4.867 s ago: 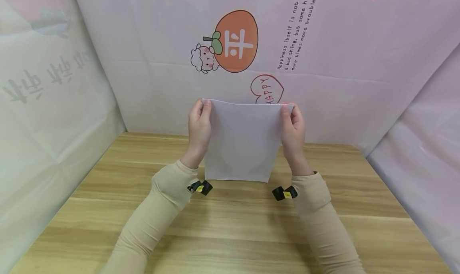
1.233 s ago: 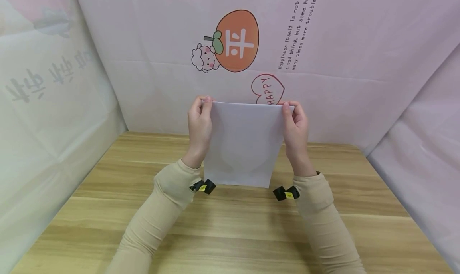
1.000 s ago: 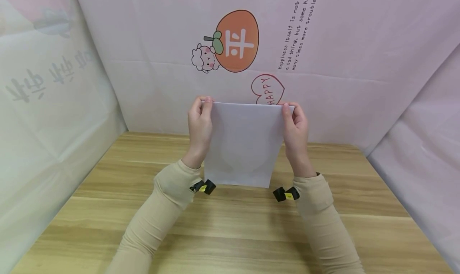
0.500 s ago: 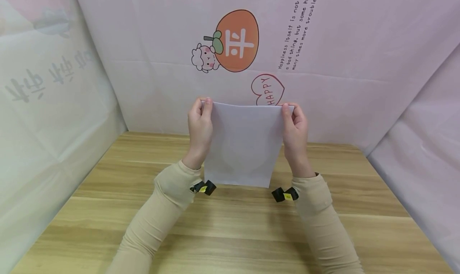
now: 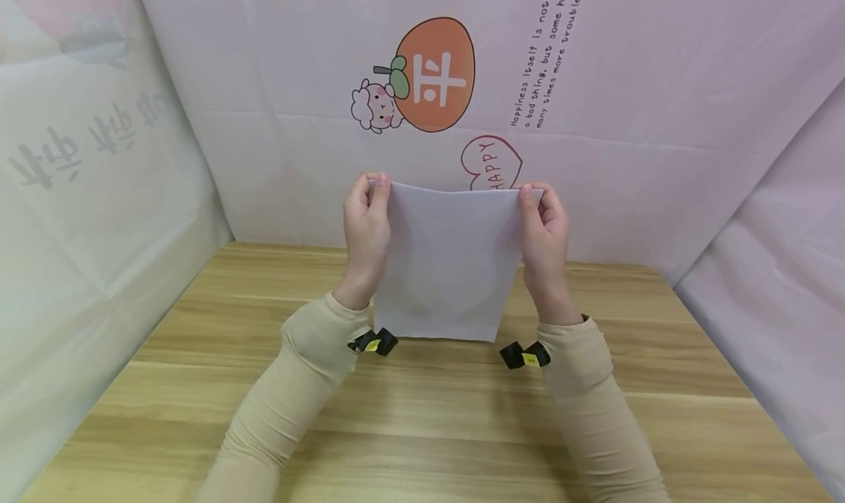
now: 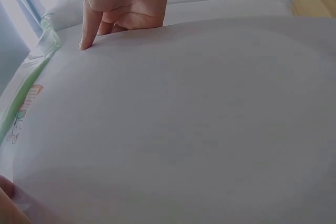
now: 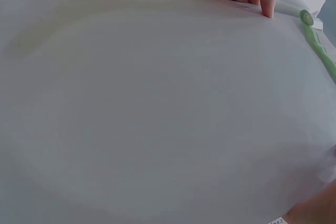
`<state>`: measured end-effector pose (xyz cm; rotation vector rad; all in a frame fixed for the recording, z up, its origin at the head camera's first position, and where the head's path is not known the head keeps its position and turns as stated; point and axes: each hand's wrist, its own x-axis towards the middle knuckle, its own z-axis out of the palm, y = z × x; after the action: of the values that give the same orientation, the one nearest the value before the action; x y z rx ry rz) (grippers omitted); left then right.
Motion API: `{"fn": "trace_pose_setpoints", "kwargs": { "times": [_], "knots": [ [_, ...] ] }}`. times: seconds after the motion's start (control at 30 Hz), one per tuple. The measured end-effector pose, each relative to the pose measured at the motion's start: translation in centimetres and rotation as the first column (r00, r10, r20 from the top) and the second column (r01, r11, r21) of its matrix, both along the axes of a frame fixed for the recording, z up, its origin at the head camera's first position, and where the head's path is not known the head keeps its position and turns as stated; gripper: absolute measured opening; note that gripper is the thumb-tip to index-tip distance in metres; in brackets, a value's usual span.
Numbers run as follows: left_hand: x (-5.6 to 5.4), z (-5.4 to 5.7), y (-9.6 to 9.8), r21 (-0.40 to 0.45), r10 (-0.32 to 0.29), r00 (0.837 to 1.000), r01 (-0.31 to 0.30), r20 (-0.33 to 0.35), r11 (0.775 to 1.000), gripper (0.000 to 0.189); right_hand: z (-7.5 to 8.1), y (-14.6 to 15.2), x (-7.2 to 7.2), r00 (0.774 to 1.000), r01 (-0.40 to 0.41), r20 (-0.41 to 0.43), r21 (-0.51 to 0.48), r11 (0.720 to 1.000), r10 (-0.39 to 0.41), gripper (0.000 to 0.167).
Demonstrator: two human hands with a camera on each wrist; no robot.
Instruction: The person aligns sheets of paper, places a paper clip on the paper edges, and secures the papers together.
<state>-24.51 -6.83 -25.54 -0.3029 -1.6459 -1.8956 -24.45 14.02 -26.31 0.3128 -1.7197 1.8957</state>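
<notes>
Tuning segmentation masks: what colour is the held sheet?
The sheet is plain, pale greyish white; it shows best in the head view.

Paper (image 5: 449,265): we count one sheet.
Hands: two, left hand (image 5: 367,239) and right hand (image 5: 546,248), at the paper's upper corners.
Sleeves (image 5: 290,386): two, on our side of the paper.
Wrist cameras (image 5: 386,342): two, near the paper's lower corners.
Table (image 5: 429,430): one, beneath the paper.
Printed hearts (image 5: 491,163): we see one, beyond the paper.
</notes>
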Motion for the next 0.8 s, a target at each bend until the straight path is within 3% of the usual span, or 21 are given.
{"fn": "trace_pose_setpoints", "kwargs": {
  "times": [0.33, 0.8],
  "knots": [
    [-0.1, -0.3, -0.3, -0.010, 0.004, 0.999, -0.004, 0.054, 1.000, 0.023, -0.6, 0.0, -0.3, 0.999, -0.010, 0.044, 0.017, 1.000, 0.009, 0.019],
    [-0.4, -0.9, -0.2, -0.032, 0.029, 0.999, -0.029, 0.015, 0.999, 0.024, -1.0, 0.1, -0.7, 0.999, -0.008, 0.035, 0.033, 0.999, 0.007, 0.016]
  ]
}}
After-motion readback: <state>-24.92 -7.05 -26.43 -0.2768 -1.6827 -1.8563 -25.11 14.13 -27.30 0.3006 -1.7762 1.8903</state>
